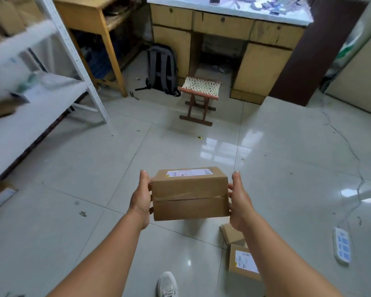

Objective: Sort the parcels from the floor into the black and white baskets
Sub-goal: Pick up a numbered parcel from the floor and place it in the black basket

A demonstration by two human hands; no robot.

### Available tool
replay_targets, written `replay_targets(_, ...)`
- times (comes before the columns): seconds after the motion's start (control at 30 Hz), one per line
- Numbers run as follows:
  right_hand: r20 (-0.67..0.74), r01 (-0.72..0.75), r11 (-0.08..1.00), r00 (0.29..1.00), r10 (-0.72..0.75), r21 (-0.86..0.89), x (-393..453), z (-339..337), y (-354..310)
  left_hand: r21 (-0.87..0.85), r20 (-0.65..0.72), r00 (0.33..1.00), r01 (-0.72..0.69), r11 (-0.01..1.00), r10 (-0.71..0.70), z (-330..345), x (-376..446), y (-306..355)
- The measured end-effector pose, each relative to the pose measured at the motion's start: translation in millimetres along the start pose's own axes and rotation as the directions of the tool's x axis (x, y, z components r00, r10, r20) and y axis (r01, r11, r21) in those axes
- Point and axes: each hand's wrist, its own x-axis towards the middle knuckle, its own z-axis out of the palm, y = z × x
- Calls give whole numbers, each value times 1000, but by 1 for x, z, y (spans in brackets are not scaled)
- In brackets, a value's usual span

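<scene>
Cardboard parcel (190,194) held level, long axis left-right, left hand (140,198) and right hand (239,200) grip clasping its ends

Brown parcel (190,195), white label; grey backpack (162,67); glossy pale-grey floor (94,168).

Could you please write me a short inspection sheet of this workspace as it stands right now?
Surface: glossy tiled floor, small scraps scattered.
Job's things: held parcel lifted off the floor; two more parcels on floor; no basket in view.
Clutter: folding stool, backpack.
Hands: left hand and right hand press the held parcel's opposite ends.
Cables: power strip with cord trailing across floor at right.
Surroundings: white shelf rack at left, wooden desk ahead.
</scene>
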Motion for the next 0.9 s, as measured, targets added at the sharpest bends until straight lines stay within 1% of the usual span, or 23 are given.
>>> replay_targets(0.07,31,15,1000,999,-16,8,-8,2,-1,-18,-34,999,-32,999,31,-9,-14,4)
replay_targets(0.2,114,14,999,993,-9,-46,-27,11,3,-36,-115,990,-89,995,84,-23,-44,5)
replay_targets(0.33,185,73,991,981,-51,-113,-44,15,13,-99,-197,968,-179,979,157,-37,-74,-5)
replay_targets(0.4,202,88,988,978,-61,-127,-54,16,11,-125,-211,962,-201,972,172,-43,-87,-9)
replay_targets(0.53,266,198,967,952,-151,-161,-82,26,13,-179,-306,934,-249,952,187,-58,-124,-18)
replay_targets(0.63,320,255,953,927,-194,-162,-106,41,18,-225,-405,892,-311,923,202,-73,-151,-22)
replay_targets(0.73,398,315,936,888,-231,-158,-135,63,25,-230,-506,834,-378,897,222,-95,-178,-23)
replay_targets(0.9,495,365,921,830,-256,-137,-189,105,46,-268,-680,703,-501,823,207,-144,-221,-27)
